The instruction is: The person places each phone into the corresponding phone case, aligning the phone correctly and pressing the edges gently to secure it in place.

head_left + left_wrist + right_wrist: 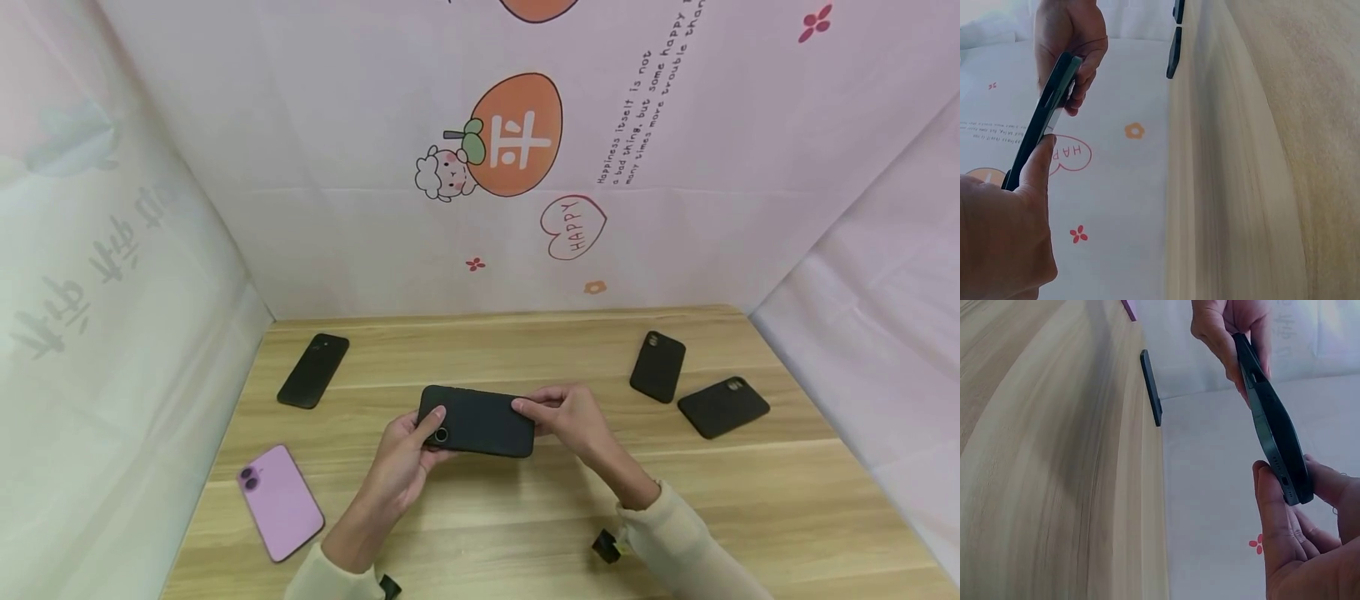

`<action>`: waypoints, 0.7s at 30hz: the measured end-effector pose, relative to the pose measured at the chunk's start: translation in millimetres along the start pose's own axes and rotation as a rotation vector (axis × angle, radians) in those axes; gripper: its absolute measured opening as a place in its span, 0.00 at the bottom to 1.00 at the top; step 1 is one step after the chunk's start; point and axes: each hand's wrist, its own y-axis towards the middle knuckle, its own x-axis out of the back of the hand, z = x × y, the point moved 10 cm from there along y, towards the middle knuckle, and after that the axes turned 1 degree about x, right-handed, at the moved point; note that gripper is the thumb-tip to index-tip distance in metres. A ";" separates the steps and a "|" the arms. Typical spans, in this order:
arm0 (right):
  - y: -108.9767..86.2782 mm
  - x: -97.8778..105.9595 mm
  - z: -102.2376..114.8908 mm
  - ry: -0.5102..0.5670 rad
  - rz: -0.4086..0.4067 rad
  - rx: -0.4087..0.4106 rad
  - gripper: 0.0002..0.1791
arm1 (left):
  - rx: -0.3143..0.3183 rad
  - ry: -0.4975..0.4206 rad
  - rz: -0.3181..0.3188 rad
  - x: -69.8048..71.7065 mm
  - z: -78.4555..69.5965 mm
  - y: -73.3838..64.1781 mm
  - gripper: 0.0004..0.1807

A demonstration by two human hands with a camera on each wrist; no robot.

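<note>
A dark phone in a black phone case [480, 423] is held sideways above the table, its back facing up in the head view. My left hand [401, 458] grips its left end, the thumb lying over the back beside a round camera lens. At the opposite end, my right hand [573, 421] pinches the corner between thumb and fingers. The right wrist view shows the case [1284, 428] bowed along the phone's edge [1266, 440], with the port end near my right fingers. Fingers underneath are partly hidden in the head view.
On the left of the wooden table [465, 533] lie a black phone [313, 371] and a pink phone [285, 504]. Two black phone cases [657, 371] lie at the right. Printed white cloth [360, 167] hangs behind and along both sides.
</note>
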 end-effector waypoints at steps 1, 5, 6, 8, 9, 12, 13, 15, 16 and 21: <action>0.4 0.3 -0.7 0.004 -0.004 -0.009 0.15 | -0.002 -0.002 -0.002 0.0 -0.1 -0.3 0.28; 1.3 0.8 -1.4 0.008 -0.009 -0.024 0.14 | -0.008 -0.013 -0.006 -0.5 0.0 -1.3 0.27; 1.3 1.0 -1.0 0.008 -0.009 -0.026 0.14 | -0.009 -0.017 -0.006 -0.7 0.1 -1.5 0.27; 1.0 1.6 -0.3 0.009 -0.009 -0.028 0.15 | -0.014 -0.021 -0.004 -1.8 0.0 -1.8 0.27; 0.9 2.0 0.2 0.013 -0.009 -0.029 0.14 | -0.016 -0.022 -0.003 -2.3 -0.1 -2.0 0.27; 0.5 2.7 1.8 0.030 -0.006 -0.026 0.14 | -0.023 -0.023 -0.002 -3.7 -0.7 -2.9 0.28; 0.7 2.8 1.7 0.034 -0.002 -0.026 0.14 | -0.024 -0.021 -0.003 -4.0 -0.8 -3.2 0.27; 1.4 2.9 1.2 0.054 -0.001 -0.031 0.13 | -0.024 -0.018 -0.007 -4.6 -0.9 -3.9 0.27; 1.8 2.8 0.6 0.063 0.002 -0.034 0.12 | -0.025 -0.017 -0.009 -4.9 -1.1 -4.2 0.27; 2.7 0.9 -2.7 0.146 0.041 -0.059 0.10 | -0.021 -0.023 -0.010 -7.1 -0.8 -4.2 0.26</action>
